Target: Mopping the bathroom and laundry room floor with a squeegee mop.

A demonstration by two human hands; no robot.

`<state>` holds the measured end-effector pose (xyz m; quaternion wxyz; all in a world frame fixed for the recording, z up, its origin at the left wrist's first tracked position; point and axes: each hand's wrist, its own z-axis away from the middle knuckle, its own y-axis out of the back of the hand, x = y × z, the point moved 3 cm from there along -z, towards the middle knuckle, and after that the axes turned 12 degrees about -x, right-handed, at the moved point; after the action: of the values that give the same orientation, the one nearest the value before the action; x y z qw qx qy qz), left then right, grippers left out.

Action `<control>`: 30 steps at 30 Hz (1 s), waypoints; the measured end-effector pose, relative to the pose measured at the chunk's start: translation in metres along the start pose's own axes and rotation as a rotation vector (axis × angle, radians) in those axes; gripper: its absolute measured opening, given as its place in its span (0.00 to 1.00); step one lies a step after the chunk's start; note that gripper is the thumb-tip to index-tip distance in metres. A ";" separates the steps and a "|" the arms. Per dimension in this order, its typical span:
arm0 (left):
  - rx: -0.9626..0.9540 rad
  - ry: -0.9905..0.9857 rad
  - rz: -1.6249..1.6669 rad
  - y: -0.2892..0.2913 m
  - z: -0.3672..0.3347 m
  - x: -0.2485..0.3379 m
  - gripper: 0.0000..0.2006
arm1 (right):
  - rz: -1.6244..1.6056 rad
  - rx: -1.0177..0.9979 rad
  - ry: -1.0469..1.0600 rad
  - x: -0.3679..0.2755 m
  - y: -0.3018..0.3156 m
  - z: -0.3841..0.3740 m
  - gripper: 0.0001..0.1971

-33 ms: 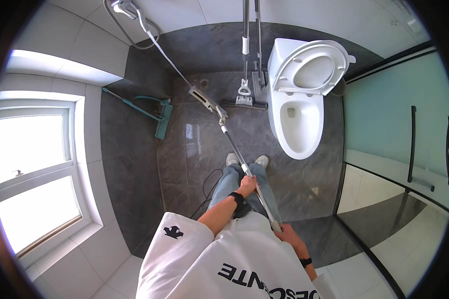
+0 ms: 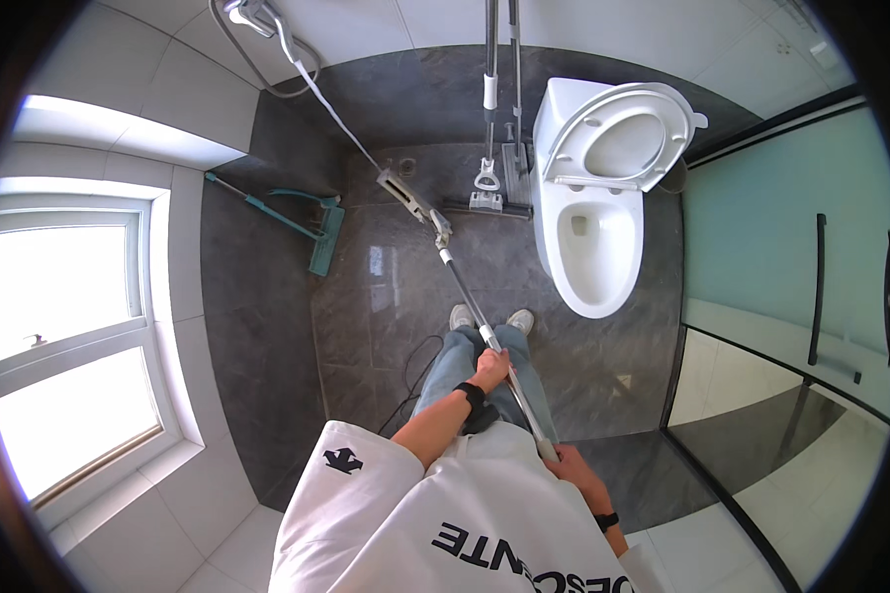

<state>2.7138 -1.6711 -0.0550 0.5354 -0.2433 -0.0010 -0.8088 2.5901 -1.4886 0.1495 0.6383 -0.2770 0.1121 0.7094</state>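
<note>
A long-handled mop point(image 2: 467, 287) slants across the middle of the view, its pole running from near my waist up toward the far left. My left hand point(image 2: 490, 371) is closed around the pole at mid-length. Lower down, my right hand point(image 2: 576, 472) grips the pole's white end. At the far end, the pale mop head point(image 2: 403, 196) is lined up with the pole. A thin white line, a water stream or a tube, reaches the head from the white shower fixture point(image 2: 285, 40); I cannot tell which.
A white toilet point(image 2: 591, 257) with raised lid stands at the right. Another mop point(image 2: 486, 198) and a squeegee point(image 2: 455, 208) lean at the back wall. A teal brush point(image 2: 324, 242) rests by the left wall, under the window point(image 2: 64, 326). A dark cable point(image 2: 417, 371) lies near my feet.
</note>
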 end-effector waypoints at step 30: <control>0.042 -0.106 0.001 0.060 -0.055 0.014 0.18 | -0.087 0.100 0.050 -0.018 -0.012 -0.083 0.17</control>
<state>2.7396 -1.7236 -0.1137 0.5401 -0.2746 -0.0461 -0.7942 2.6236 -1.5443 0.0932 0.6786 -0.2670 0.1514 0.6673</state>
